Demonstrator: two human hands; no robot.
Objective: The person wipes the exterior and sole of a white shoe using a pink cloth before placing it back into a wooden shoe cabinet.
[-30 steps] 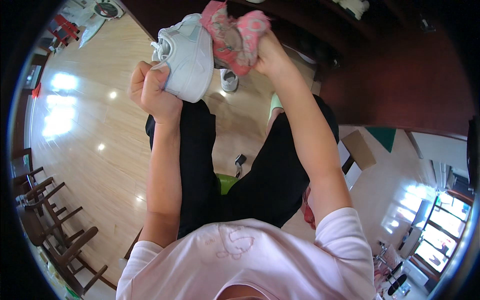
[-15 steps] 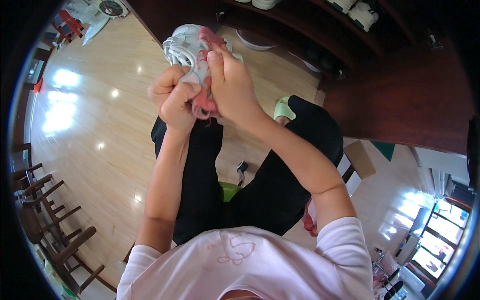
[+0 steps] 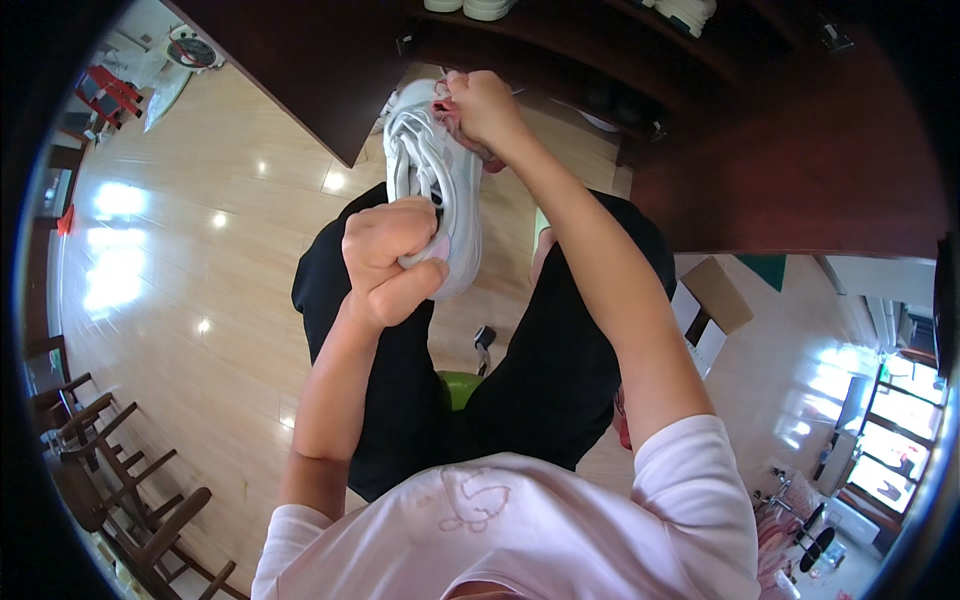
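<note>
Both hands now sit higher in the frame. Left hand (image 3: 385,262) fingers clamp the white shoe (image 3: 432,180); right hand (image 3: 487,108) fingers pinch a pink cloth (image 3: 462,125) on it. Hold tight and rub gently.

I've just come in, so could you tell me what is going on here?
A seated person holds a white shoe over their lap. The left hand grips its near end, while the right hand presses a pink cloth against its far end. Dark wooden shelves stand in front of them.
</note>
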